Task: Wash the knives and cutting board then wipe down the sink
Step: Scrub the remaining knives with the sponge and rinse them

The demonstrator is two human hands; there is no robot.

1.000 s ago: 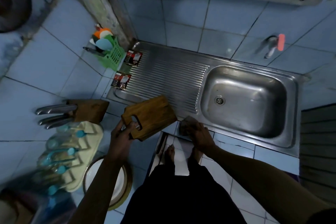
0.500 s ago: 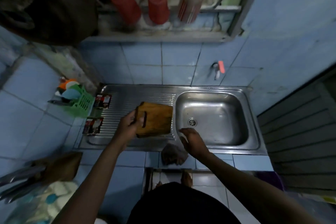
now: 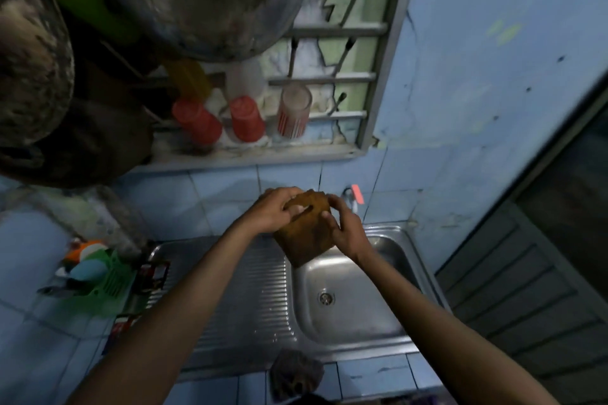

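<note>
The brown wooden cutting board (image 3: pixel 304 233) is held up on edge over the far left corner of the steel sink basin (image 3: pixel 368 312), close to the tap (image 3: pixel 352 199) with its pink handle. My left hand (image 3: pixel 274 212) grips the board's handle end, fingers through the slot. My right hand (image 3: pixel 343 228) holds its right edge with curled fingers. A dark scrub pad (image 3: pixel 296 373) lies on the tiled front ledge below the sink. No knives are in view.
A ribbed steel drainboard (image 3: pixel 237 299) lies left of the basin. A green basket (image 3: pixel 105 279) with utensils stands at the far left. Red cups (image 3: pixel 245 123) and a glass sit on the window ledge above; dark pans (image 3: pixel 36 82) hang upper left.
The board has gone from the counter edge up and across to the tap. My right hand left the scrub pad on the ledge and took hold of the board. The view tilted upward.
</note>
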